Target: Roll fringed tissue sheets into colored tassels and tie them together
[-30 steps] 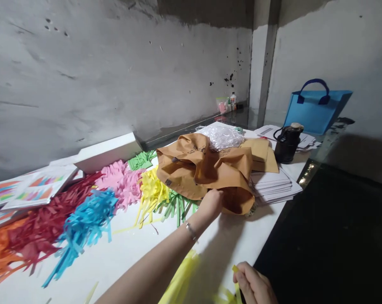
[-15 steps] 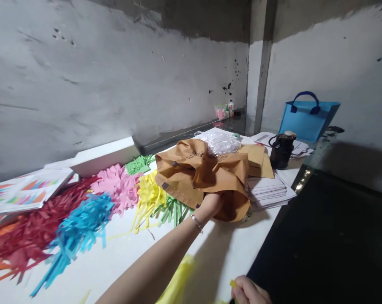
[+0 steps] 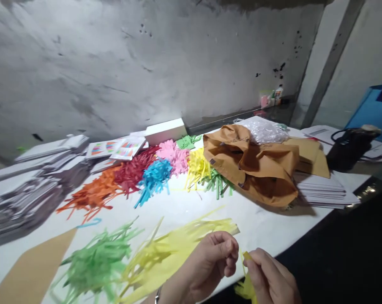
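My left hand (image 3: 211,261), with a bracelet at the wrist, is closed, its thumb and fingers curled together above the yellow fringed paper (image 3: 175,249) at the table's near edge. What it pinches, if anything, is too small to make out. Close by on the right, my right hand (image 3: 270,274) pinches a yellow paper strip (image 3: 247,256) between thumb and fingers; more yellow paper hangs beneath it. Left of the yellow fringed paper lies a light green fringed pile (image 3: 99,257). Beyond my hands rests a crumpled brown bag (image 3: 267,169).
Orange (image 3: 96,190), dark red (image 3: 135,171), blue (image 3: 156,175) and pink (image 3: 173,156) paper piles lie across the table (image 3: 184,211). White paper stacks (image 3: 29,190) stand left; a dark jug (image 3: 349,147) and blue bag (image 3: 376,109) are right.
My left hand has come out of the brown bag and back beside my right hand, which still pinches the yellow strip. The view has turned left, showing the paper stacks and light green pile.
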A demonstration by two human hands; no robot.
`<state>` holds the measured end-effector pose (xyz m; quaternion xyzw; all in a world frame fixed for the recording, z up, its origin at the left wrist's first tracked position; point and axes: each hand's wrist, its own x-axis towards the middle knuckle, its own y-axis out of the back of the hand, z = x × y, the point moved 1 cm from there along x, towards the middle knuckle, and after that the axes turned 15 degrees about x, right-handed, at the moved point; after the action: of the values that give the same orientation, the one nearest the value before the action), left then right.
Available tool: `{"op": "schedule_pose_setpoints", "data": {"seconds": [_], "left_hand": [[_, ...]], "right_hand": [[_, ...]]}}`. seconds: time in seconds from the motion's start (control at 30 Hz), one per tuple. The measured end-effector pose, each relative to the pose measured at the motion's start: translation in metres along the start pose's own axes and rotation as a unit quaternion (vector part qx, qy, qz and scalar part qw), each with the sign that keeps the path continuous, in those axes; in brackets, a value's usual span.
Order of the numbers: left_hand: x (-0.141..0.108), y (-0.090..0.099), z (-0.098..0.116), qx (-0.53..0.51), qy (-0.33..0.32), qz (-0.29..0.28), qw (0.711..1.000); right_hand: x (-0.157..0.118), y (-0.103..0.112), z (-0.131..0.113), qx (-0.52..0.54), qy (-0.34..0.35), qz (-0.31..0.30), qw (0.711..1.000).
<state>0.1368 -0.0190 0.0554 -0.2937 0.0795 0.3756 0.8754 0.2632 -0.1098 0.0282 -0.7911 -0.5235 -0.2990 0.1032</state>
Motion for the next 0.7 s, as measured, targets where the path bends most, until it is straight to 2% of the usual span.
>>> {"op": "schedule_pose_setpoints", "data": {"seconds": [0.1, 0.23, 0.47, 0.53, 0.7], "left_hand": [[-0.021, 0.006, -0.011, -0.037, -0.017, 0.039, 0.998], [-0.044, 0.012, -0.019, -0.05, -0.051, 0.071, 0.995], [-0.073, 0.025, -0.023, 0.019, -0.146, 0.119, 0.982], [-0.08, 0.03, -0.024, 0.052, -0.162, 0.119, 0.978], [-0.095, 0.041, -0.024, 0.104, -0.18, 0.125, 0.97]], "right_hand": [[0.006, -0.013, -0.019, -0.029, 0.065, -0.044, 0.996], [0.001, -0.03, -0.029, -0.06, 0.108, -0.102, 0.987], [-0.001, -0.044, -0.046, -0.079, 0.168, -0.155, 0.97], [0.002, -0.044, -0.051, -0.074, 0.168, -0.188, 0.965], [0.002, -0.049, -0.06, -0.07, 0.116, -0.262, 0.955]]}}
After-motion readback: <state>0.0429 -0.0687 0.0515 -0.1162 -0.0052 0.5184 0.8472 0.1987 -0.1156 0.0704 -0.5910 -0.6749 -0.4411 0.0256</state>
